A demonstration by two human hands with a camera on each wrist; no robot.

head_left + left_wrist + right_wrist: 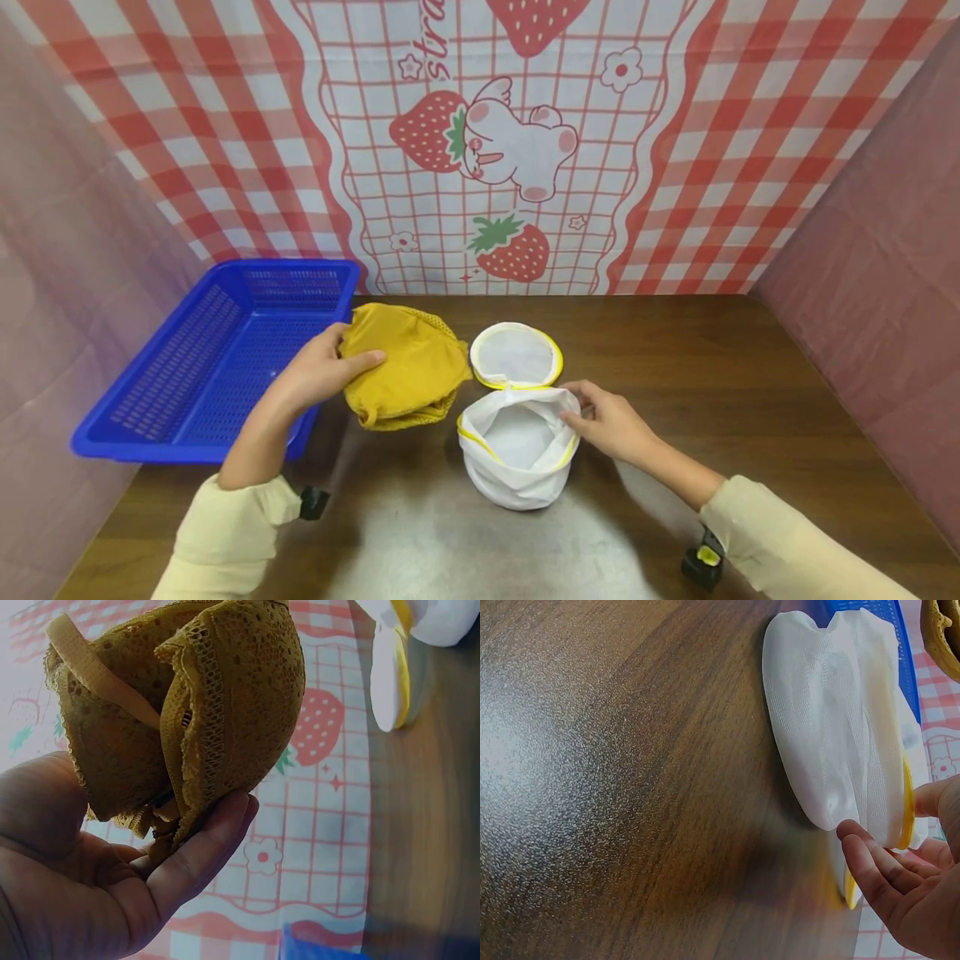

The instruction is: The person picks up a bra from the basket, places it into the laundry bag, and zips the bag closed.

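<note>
A folded mustard-yellow bra (408,358) with lace edging is held by my left hand (318,371), thumb on top and fingers beneath. Its lace cups and a strap show in the left wrist view. To its right, a white mesh laundry bag (517,483) stands on the table with its mouth open upward. The bag's round lid (516,357), edged with a yellow zipper, is folded back behind it. My right hand (611,421) pinches the bag's right rim between thumb and fingers. In the right wrist view, the fingertips touch the mesh side (817,720).
A blue plastic basket (112,446) with perforated sides is at the left, partly behind my left forearm. The brown wooden table (720,383) reaches back to a strawberry-patterned cloth (525,250). Pink drapes (877,250) hang at both sides.
</note>
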